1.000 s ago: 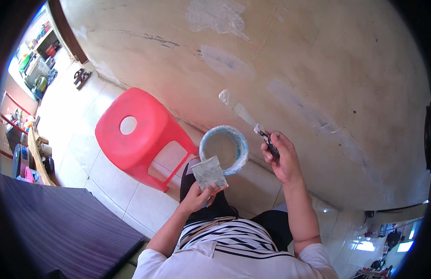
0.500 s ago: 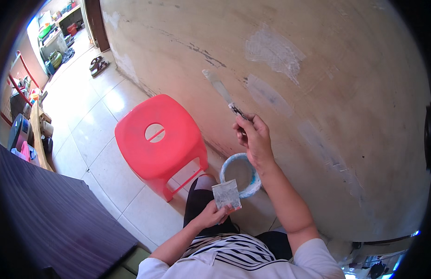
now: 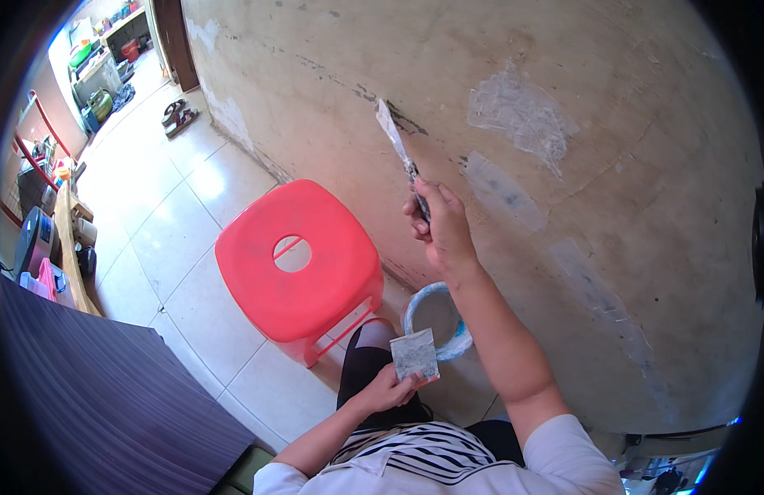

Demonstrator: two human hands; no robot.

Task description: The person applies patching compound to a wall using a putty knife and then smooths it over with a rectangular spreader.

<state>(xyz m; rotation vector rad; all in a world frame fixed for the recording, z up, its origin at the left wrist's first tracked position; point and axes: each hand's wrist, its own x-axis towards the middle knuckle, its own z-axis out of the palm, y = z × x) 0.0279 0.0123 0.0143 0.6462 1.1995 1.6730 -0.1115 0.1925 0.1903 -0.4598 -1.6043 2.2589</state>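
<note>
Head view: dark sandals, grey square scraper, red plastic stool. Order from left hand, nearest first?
1. Grey square scraper, in the left hand
2. Red plastic stool, ahead-left
3. Dark sandals, far ahead-left on the tiled floor

The right hand (image 3: 439, 221) held a white-smeared putty knife (image 3: 392, 134), pointed toward eleven o'clock — the left hand (image 3: 392, 388), at six, gripped a square grey plate (image 3: 414, 353) in front of a bucket (image 3: 459, 342). At nine o'clock stood a red stool (image 3: 336, 264).

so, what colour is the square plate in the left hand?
The square plate is mottled grey; the head view shows it best.
</note>
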